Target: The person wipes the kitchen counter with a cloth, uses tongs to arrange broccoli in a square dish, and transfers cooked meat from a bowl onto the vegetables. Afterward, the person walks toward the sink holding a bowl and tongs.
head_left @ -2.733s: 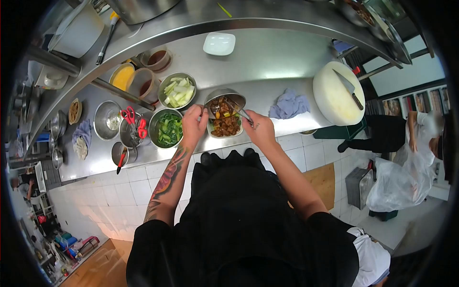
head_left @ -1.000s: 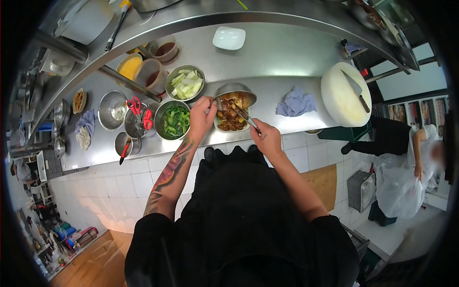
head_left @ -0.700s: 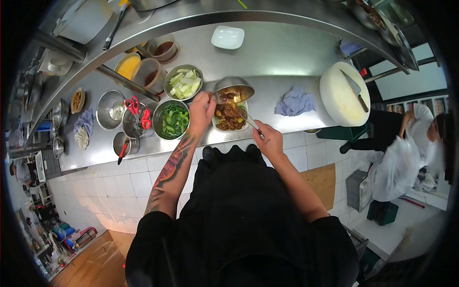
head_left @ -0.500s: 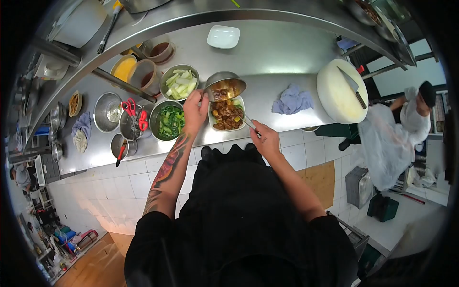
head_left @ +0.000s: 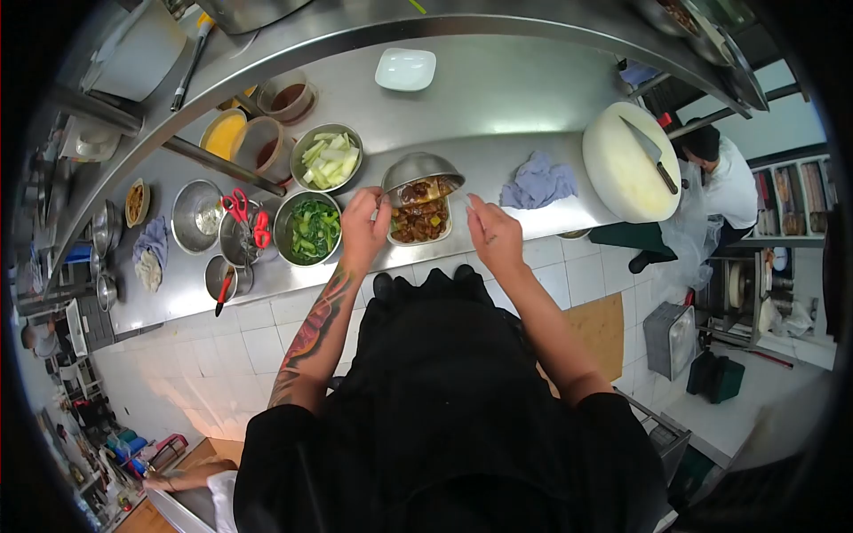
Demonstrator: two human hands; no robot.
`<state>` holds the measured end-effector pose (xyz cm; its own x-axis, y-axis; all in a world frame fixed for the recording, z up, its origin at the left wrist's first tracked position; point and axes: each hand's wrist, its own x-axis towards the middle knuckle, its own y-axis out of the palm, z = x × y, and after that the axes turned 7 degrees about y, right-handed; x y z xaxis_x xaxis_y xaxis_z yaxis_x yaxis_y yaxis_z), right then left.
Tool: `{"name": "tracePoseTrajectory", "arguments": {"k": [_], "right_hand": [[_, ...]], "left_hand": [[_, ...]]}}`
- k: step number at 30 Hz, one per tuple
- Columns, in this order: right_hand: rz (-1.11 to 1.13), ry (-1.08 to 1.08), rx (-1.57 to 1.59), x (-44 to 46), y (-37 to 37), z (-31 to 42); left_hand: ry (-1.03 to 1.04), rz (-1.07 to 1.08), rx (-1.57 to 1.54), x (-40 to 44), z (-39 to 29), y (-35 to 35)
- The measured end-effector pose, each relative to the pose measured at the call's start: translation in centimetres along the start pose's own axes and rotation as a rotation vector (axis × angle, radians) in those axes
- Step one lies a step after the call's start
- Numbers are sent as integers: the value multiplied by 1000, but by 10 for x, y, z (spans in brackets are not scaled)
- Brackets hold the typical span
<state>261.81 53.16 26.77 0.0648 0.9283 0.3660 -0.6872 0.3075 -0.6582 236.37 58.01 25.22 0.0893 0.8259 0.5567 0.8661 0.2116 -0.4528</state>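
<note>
My left hand [head_left: 362,229] is closed on the rim of a metal bowl [head_left: 426,167]. That bowl is tipped steeply, its mouth facing me, with brown sauce and pieces inside. Right below it on the steel counter sits a white square dish [head_left: 447,229] full of brown saucy chunks [head_left: 418,224]. My right hand [head_left: 496,238] grips the handle of a spoon [head_left: 465,202], whose head is hidden at the tilted bowl. Close by my left hand stand a bowl of cooked greens [head_left: 306,229] and a bowl of pale cut vegetable pieces [head_left: 330,160].
Red-handled scissors [head_left: 236,206] rest in a pot at left, near sauce tubs [head_left: 265,147]. A blue cloth [head_left: 539,181] lies right, before a round white board [head_left: 613,169] bearing a knife [head_left: 653,155]. A shelf edge [head_left: 426,22] spans overhead. A co-worker [head_left: 733,182] bends at right.
The bowl is tipped further over the dish. My right hand has risen with the spoon toward the bowl's rim. The co-worker has moved closer to the board; another person's arm appears at lower left.
</note>
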Motion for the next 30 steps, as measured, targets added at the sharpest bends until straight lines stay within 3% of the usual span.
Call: {"name": "tracePoseTrajectory", "arguments": {"k": [3, 8, 11, 13, 14, 19, 21, 24, 27, 30], "right_hand": [[172, -76, -58, -14, 12, -5], [77, 55, 6, -14, 6, -1], [229, -4, 6, -24, 18, 4], [203, 24, 247, -32, 27, 25], [317, 59, 299, -32, 26, 34], [344, 94, 177, -48, 41, 12], [373, 3, 251, -52, 36, 25], [319, 128, 146, -53, 46, 13], [306, -3, 217, -56, 44, 18], [335, 33, 113, -60, 54, 8]], "left_hand": [[14, -57, 12, -5, 14, 8], [-15, -57, 7, -11, 8, 7], [42, -42, 3, -13, 12, 10], [64, -65, 55, -16, 8, 14], [62, -58, 49, -18, 5, 16], [74, -132, 80, -13, -1, 11], [52, -118, 73, -15, -4, 7], [63, -102, 83, -17, -10, 6], [79, -113, 111, -18, -8, 5], [82, -106, 101, -20, -9, 5]]}}
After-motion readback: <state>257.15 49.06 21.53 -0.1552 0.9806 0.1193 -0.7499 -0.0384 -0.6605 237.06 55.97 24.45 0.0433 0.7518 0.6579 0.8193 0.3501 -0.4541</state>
